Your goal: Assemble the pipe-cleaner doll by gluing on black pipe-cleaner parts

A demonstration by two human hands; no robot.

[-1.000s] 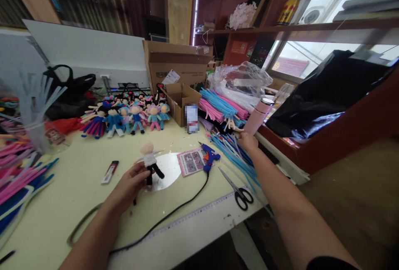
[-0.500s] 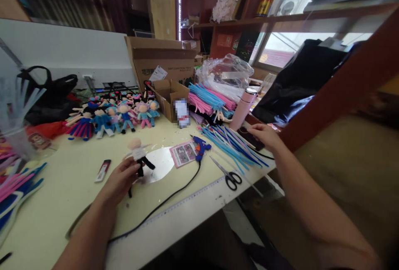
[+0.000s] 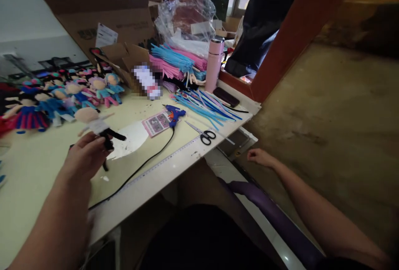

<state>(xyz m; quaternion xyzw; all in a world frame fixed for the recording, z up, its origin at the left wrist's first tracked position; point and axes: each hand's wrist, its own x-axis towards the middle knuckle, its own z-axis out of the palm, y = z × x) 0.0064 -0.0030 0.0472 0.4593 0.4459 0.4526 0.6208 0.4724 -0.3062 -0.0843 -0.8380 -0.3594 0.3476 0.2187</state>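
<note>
Presently: left hand clamped on small doll, long axis tilted head-left over table; right hand empty, loosely curled, well apart off table edge.

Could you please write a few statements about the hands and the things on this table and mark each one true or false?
1. The left hand holds a small doll. True.
2. The right hand grips the scissors. False: it hangs off the table edge, holding nothing, and the scissors lie on the table.
3. The glue gun lies beside a pink card. True.
4. The pink bottle lies on its side. False: it stands upright.
5. The blue pipe cleaners lie between the scissors and the bottle. True.
</note>
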